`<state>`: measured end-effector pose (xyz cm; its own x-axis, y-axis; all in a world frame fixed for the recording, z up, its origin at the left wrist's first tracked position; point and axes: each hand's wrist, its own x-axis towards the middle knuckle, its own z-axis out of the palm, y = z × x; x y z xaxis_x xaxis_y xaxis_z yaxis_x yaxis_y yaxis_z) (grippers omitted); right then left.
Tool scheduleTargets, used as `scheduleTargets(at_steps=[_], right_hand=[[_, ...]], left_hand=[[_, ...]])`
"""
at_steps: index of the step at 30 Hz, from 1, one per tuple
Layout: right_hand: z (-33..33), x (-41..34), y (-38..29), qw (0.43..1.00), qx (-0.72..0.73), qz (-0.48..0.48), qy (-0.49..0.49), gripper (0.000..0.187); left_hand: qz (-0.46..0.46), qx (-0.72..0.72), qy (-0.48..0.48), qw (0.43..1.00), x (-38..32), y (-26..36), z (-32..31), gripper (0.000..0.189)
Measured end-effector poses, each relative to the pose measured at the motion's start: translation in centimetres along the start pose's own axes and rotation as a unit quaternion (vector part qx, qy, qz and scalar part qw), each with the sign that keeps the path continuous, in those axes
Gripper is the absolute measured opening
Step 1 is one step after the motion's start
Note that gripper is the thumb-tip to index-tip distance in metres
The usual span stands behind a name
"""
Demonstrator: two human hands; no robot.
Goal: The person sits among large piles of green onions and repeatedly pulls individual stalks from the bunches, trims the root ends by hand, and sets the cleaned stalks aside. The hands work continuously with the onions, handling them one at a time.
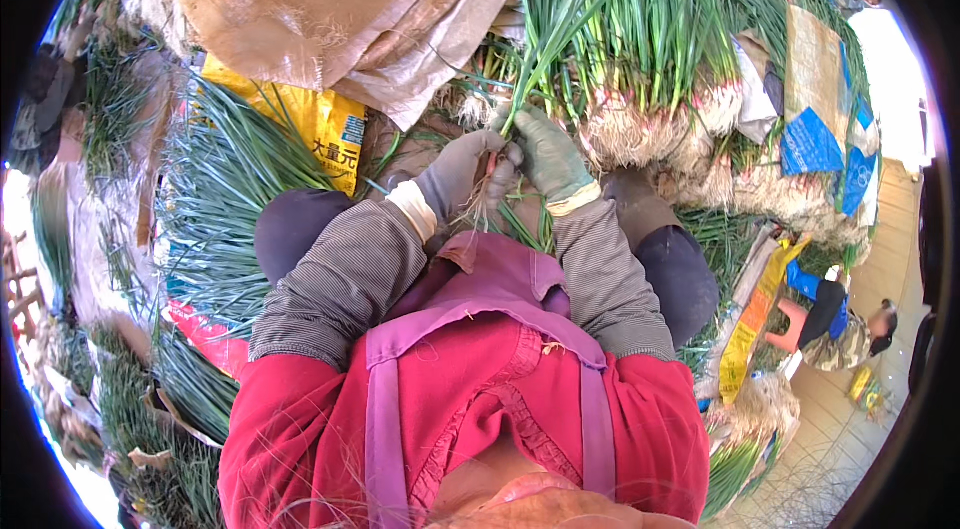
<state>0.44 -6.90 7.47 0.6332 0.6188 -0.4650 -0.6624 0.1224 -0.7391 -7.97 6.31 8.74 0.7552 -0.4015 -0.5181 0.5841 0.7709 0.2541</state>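
Observation:
My left hand (459, 170), in a grey work glove, closes around the lower stems of a few spring onions (527, 78). Their stringy roots (474, 208) hang below the fingers, over my purple apron (469, 304). Higher on the same stems, my right hand (553, 154) grips with a green-stained glove, touching the left. The long green leaves reach up and away, overlapping a big heap of spring onions (645, 11). Pinkish bulbs and pale roots (637, 127) on that heap face me. Loose green leaves (525, 225) lie between my knees.
To the left, a large pile of green leaves (225, 184) lies beside a yellow printed bag (330, 131). Brown sacking (337, 3) covers the far left area. More bundles and sacks (817, 71) line the right. Another person (844, 330) sits there near an orange stool (787, 326).

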Motion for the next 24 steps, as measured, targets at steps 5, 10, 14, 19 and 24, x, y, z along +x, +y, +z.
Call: scheduleTargets(at_steps=[5,10,14,19,24], right_hand=[[0.5,-0.4,1.5,0.956,-0.289,-0.048,0.028,0.019],[-1.8,1.2,1.7,0.913,-0.360,-0.155,0.112,0.021],[-5.7,2.0,0.7,0.684,-0.700,-0.202,0.027,0.034],[-7.2,5.0,-0.9,0.585,-0.779,0.032,0.225,0.063],[-4.5,7.2,-1.4,0.662,-0.725,-0.015,0.190,0.042]], left_hand=[[0.025,0.037,0.023,0.999,-0.1,-0.2,-0.5,0.037],[0.060,0.042,0.009,0.997,-1.1,-0.1,0.4,0.040],[0.188,-0.019,-0.017,0.982,-1.4,1.6,0.3,0.034],[0.071,-0.013,0.156,0.985,1.7,-0.2,-0.6,0.020],[0.117,-0.007,0.204,0.972,3.4,-1.3,-2.9,0.036]])
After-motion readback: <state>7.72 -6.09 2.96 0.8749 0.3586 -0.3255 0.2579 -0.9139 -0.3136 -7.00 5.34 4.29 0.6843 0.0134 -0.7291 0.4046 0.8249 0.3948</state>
